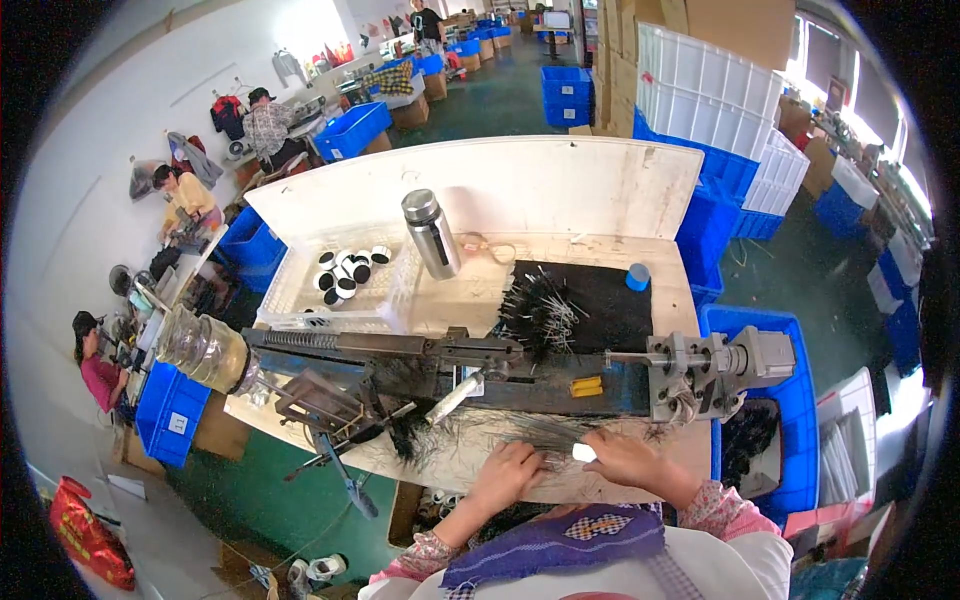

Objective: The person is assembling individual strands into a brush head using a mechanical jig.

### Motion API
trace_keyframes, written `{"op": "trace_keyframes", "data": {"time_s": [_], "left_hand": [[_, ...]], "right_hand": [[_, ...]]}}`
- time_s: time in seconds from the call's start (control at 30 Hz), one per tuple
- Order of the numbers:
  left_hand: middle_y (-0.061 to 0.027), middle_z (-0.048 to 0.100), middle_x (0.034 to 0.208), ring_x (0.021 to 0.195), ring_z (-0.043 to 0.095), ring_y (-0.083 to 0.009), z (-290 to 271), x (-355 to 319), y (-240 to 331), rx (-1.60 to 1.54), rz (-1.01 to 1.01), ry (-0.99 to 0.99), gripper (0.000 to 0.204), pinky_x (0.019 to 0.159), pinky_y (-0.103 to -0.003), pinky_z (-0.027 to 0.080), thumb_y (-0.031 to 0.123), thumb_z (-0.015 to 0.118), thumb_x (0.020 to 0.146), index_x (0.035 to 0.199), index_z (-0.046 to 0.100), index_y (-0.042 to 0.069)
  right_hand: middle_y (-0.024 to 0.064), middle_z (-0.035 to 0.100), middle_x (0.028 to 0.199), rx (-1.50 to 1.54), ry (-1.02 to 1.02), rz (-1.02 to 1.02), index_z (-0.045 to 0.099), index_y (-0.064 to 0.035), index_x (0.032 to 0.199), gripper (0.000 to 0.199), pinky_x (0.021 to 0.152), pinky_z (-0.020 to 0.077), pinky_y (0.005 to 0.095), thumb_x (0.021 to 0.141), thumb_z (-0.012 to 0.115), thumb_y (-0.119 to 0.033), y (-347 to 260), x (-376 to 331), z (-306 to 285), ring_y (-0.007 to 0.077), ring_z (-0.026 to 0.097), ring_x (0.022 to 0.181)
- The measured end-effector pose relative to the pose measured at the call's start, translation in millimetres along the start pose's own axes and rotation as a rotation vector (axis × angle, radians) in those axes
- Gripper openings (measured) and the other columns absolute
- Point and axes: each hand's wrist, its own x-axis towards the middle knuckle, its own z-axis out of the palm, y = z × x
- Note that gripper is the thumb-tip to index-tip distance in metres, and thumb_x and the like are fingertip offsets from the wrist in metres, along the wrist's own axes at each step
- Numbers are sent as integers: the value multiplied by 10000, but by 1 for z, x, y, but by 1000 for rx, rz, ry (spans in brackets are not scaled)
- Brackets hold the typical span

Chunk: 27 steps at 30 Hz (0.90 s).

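Note:
Thin grey wires lie in a loose bundle on the pale wooden bench top, close in front of me. At their right end my right hand has its fingers closed on them; something white shows at its thumb side, perhaps a wrapping. My left hand is curled low over the bench just to the left, fingers together, and what is under them is hidden. Beyond the hands runs a long metal machine with a motor-driven chuck at its right. A yellow block sits on its bed.
Behind the machine, twisted-wire brushes lie on a black cloth near a blue cap. A steel flask stands beside a clear basket of white-and-black round pieces. A blue bin adjoins the bench's right. Other people work at left.

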Motion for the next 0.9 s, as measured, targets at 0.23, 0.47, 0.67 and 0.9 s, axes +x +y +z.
{"op": "trace_keyframes", "data": {"time_s": [0.23,0.47,0.67,0.9], "left_hand": [[-76,570,876,864,554,-246,-9,6,8,-11,14,7,240,740,-361,421,227,670,783,940,615,54],[-119,568,979,949,542,-298,2,4,7,-37,-53,-72,313,826,-397,434,178,697,705,966,602,36],[-89,583,871,873,558,-269,14,3,4,-42,-65,-56,274,775,-382,430,270,663,806,972,636,54],[-68,566,902,910,539,-248,16,5,9,31,-74,-74,488,774,-396,396,357,637,812,1212,568,88]], "right_hand": [[237,617,986,-19,62,-49,466,-29,1092,377,769,482,503,852,610,-282,7,-3,18,403,608,940],[211,544,1153,-46,-113,-26,422,-45,1286,530,871,457,485,853,624,-273,-4,-16,4,395,535,1082],[166,598,1026,-113,94,-191,518,-58,1129,396,835,481,457,829,636,-288,5,-21,7,359,592,976],[168,620,1039,46,-34,-198,580,-51,1073,322,817,493,441,871,589,-301,-9,-34,-48,354,595,985]]}}
